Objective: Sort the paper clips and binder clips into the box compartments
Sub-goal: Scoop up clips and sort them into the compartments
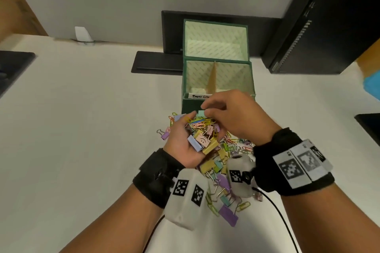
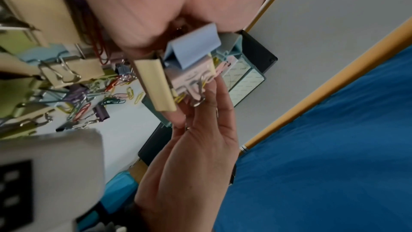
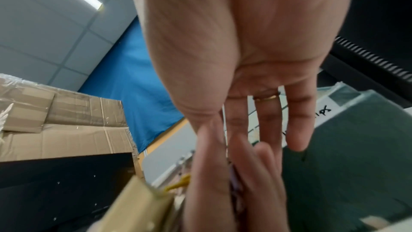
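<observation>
My left hand (image 1: 197,129) is palm up and cupped round a handful of pastel binder clips (image 1: 202,141) and coloured paper clips (image 1: 200,124). My right hand (image 1: 205,109) hovers over it, thumb and forefinger pinching a teal binder clip (image 1: 201,113) at the far end of the handful. The left wrist view shows a blue clip (image 2: 191,48), a yellow clip (image 2: 156,84) and a pink clip (image 2: 191,77) in the palm. Behind the hands stands the green box (image 1: 186,80), lid open, with a divider (image 1: 213,78) between two compartments. A label (image 1: 200,96) marks the left one; the right one's label is hidden.
A heap of loose clips (image 1: 220,164) lies on the white table (image 1: 92,119) under both wrists, down to a purple binder clip (image 1: 228,214). A black monitor base (image 1: 156,61) stands left of the box, a black tower (image 1: 318,26) to the right. A cable (image 1: 277,211) trails from my right wrist.
</observation>
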